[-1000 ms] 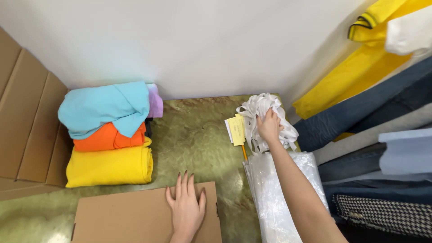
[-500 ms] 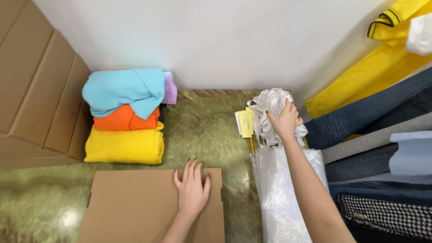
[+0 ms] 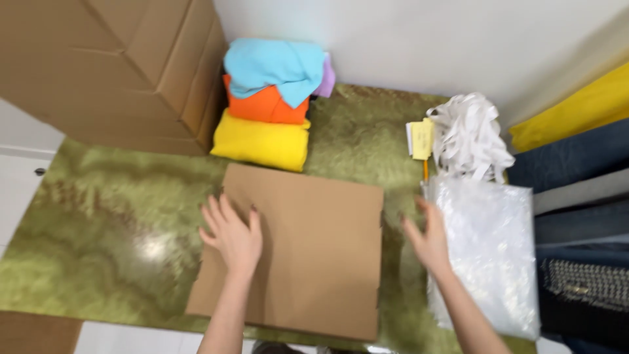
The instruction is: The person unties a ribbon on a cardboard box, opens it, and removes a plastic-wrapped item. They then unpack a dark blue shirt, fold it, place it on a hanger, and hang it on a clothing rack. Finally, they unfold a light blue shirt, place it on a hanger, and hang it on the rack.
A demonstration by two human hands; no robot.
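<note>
Flat cardboard sheet (image 3: pixel 295 252) is lying at lower centre of the frame on the green marbled tabletop (image 3: pixel 98 216). Left hand (image 3: pixel 230 233) is resting on its left portion, fingers spread, palm down. Right hand (image 3: pixel 429 242) is hovering open between the sheet's right edge and the clear plastic bag (image 3: pixel 491 255) — contact cannot be confirmed. Judgement: the sheet is likely light, stiff, bendable; grip both side edges. Count: one sheet, one bag, one white strip bundle (image 3: pixel 472 134), three folded garments (image 3: pixel 268 105) — upper centre.
</note>
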